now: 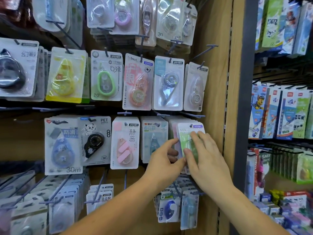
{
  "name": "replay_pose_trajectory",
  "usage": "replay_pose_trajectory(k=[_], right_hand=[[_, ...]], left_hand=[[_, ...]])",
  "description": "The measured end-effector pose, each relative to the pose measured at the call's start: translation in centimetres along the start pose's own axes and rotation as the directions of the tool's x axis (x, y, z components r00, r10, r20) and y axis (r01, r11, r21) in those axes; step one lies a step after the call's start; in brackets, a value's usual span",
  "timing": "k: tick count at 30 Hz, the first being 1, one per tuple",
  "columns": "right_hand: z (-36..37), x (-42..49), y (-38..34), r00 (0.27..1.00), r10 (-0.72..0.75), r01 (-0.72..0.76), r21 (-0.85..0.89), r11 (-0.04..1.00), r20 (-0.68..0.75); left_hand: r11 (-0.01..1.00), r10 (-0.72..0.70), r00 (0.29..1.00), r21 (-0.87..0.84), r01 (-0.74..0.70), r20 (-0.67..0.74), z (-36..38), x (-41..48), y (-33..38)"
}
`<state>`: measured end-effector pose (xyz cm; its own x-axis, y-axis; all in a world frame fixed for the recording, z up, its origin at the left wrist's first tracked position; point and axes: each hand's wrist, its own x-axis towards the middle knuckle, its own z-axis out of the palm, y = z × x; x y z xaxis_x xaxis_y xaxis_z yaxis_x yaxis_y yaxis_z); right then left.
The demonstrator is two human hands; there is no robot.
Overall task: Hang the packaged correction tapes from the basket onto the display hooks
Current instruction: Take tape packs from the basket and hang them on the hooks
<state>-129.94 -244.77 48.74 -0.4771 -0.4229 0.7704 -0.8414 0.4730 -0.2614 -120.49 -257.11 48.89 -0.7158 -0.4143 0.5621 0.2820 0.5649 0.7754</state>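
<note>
Mid-task, a hang in progress. The green correction tape pack (185,134) sits at the front of the rightmost stack in the middle row, its top hole up at the hook (191,125). Whether it is fully threaded cannot be told. Other hooks nearby already carry packs. The basket is not in view, so how many are left is unknown.

Left hand (162,160) reaches in from below, thumb in front and fingers curled behind the pack's left edge. Its grip looks closed in a pinch there, possibly taking in the pink packs (174,131) behind. Right hand (205,155) lies over the pack's face, fingers fairly straight and pressing it back, so that grip is open and flat. Both forearms angle up toward the shelf.
</note>
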Motion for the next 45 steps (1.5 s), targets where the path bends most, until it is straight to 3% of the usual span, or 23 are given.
replay_pose_trajectory(k=[24, 31, 35, 38, 41, 43, 45], right_hand=[[-1.1, -0.3, -1.9, 0.997, 0.047, -0.047, 0.008, 0.999, -0.053], [-0.9, -4.9, -4.9, 0.981, -0.132, 0.131, -0.016, 0.991, -0.143], [1.2, -11.4, -7.5, 0.971, -0.197, 0.201, 0.019, 0.979, -0.134], [4.3, -17.4, -9.3, 0.982, -0.187, 0.186, 0.031, 0.982, 0.0], [8.3, -23.5, -10.9, 0.948, -0.166, 0.157, 0.055, 0.986, 0.273], [11.0, -27.2, -11.9, 0.838, -0.151, 0.141, 0.06, 0.988, 0.525], [14.3, -30.8, -12.6, 0.66, -0.134, 0.146, 0.049, 0.988, 0.739]], left_hand=[[0.98, 0.059, 0.998, 0.19, -0.056, -0.013, -3.6, -3.1, -1.5], [0.97, 0.14, 0.989, 0.206, -0.126, -0.056, -5.8, -7.2, -2.8], [0.922, 0.21, 0.977, 0.338, -0.19, -0.024, -8.3, -14.0, -6.4], [0.929, 0.129, 0.992, 0.35, -0.119, -0.005, -9.9, -20.7, -10.3], [0.945, -0.019, 1.0, 0.328, 0.014, 0.014, -10.8, -28.0, -15.1], [0.937, -0.159, 0.986, 0.32, 0.138, 0.042, -11.3, -32.9, -18.4], [0.905, -0.29, 0.954, 0.346, 0.247, 0.079, -11.9, -37.7, -21.8]])
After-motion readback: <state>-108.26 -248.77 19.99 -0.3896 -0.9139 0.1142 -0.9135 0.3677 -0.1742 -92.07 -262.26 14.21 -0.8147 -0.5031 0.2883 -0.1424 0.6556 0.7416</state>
